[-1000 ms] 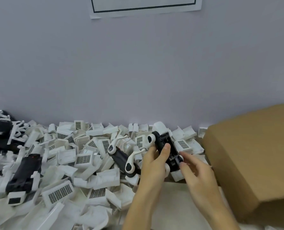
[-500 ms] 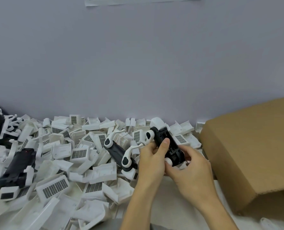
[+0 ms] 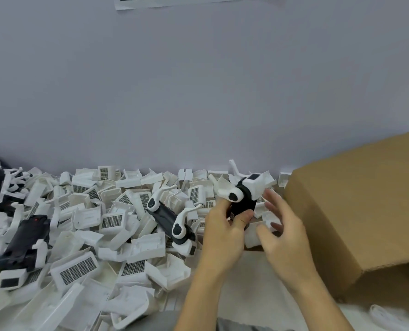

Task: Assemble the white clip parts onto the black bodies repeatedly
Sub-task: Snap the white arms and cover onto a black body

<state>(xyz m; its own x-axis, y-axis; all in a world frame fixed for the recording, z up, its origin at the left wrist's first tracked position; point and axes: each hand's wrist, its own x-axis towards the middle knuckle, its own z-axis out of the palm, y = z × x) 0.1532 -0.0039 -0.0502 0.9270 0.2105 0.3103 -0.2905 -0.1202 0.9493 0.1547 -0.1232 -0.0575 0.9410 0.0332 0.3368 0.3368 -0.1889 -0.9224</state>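
L hand [image 3: 225, 225] grips the black body [image 3: 243, 206], thumb and fingers curled round its lower half. R hand [image 3: 282, 237] is off it, fingers spread and loose, holding nothing I can make out; a white piece sits under the palm but can't tell if it's touched.

Body is in front of me, above the bench, just R of the clip pile [image 3: 98, 225] and L of the box [image 3: 356, 216]. Long axis near upright, tilted a bit R at the top. White cap [image 3: 254, 183] sits on the top end, white arm [image 3: 232, 193] on the upper L side.

R hand is just beside the body, to its R and lower, so it's the nearer free hand for the next clip. Loose clips lie to the L, across my L hand.

Writing: none readable. Paper [image 3: 194, 1] on wall cut off, only a dark border shows. No brand seen on body or box.
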